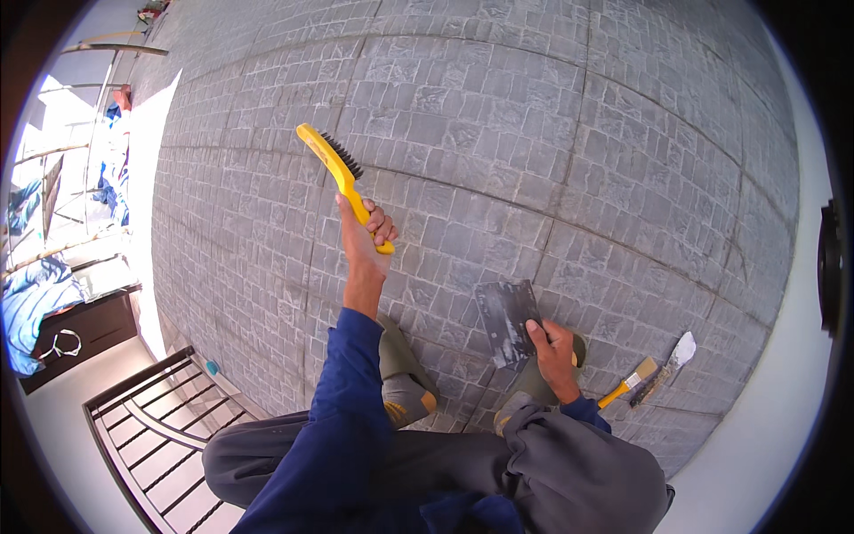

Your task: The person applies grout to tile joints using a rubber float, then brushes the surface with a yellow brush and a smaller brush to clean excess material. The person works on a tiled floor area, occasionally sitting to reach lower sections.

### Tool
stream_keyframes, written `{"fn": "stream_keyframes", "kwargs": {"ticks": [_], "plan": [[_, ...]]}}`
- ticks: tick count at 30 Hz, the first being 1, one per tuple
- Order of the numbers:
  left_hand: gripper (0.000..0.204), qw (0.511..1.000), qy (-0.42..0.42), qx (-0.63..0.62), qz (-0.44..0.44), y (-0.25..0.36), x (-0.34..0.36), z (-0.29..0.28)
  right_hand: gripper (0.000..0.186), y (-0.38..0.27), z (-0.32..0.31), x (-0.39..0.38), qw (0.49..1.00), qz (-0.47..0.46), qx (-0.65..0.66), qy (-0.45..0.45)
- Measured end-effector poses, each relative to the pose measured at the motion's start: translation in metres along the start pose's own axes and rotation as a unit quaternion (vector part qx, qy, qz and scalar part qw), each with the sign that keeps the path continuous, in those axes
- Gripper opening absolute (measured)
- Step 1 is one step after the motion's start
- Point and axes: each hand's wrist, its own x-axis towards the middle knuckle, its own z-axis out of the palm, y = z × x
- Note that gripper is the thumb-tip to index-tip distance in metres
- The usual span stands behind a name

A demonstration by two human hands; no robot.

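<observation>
My left hand (pixel 363 242) is wrapped round the handle of a yellow wire brush (pixel 329 160) and holds it out over the grey patterned tiles (pixel 480 133). The dark bristles of the brush point to the right. Lower and to the right, my right hand (pixel 557 358) grips a dark, flat rectangular scraper plate (pixel 505 310) smeared with white, thumb on its face. That plate is held above my right foot, apart from the wire brush. The fingers behind the plate are mostly hidden.
On the tiles right of my right hand lie a paintbrush (pixel 630 383) with a yellow handle and a trowel-like tool (pixel 680 352) with a whitened blade. A dark metal railing (pixel 142 378) stands at the lower left. Blue cloth (pixel 36 307) hangs at the far left.
</observation>
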Motion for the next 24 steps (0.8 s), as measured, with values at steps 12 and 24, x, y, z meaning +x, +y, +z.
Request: {"fn": "stream_keyframes", "kwargs": {"ticks": [12,24], "plan": [[0.045,0.873,-0.134,0.459,0.095,-0.034,-0.077,0.106,0.049,-0.037,0.003,0.030,0.971,-0.063,0.213,0.086],[0.038,0.831,-0.223,0.483,0.160,-0.065,-0.095,0.143,0.037,-0.030,-0.025,0.033,0.954,0.022,0.286,0.083]]}}
